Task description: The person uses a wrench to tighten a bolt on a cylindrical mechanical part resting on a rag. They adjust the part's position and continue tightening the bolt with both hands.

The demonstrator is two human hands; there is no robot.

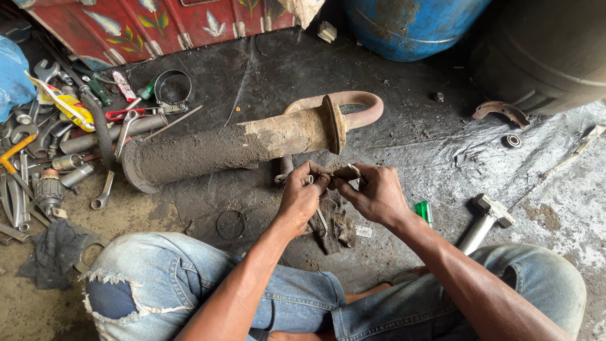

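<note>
Hands, two: left hand [302,197] and right hand [374,192] met mid-scene, fingers pinched together on one small metal part [333,174], near one rusty, mud-caked exhaust pipe [240,144], one steel hammer [485,218] lay right, on the floor.

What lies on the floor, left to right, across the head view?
Pile of steel spanners → mud-caked grey exhaust pipe → small green lighter → steel-headed hammer → small round metal bearing.

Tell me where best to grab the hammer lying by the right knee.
Grip the hammer on its pale handle, just below the head, coming from above. It lies flat on the floor with the head pointing away from the person, and the lower handle is hidden by the jeans, so only that upper stretch is free.
</note>
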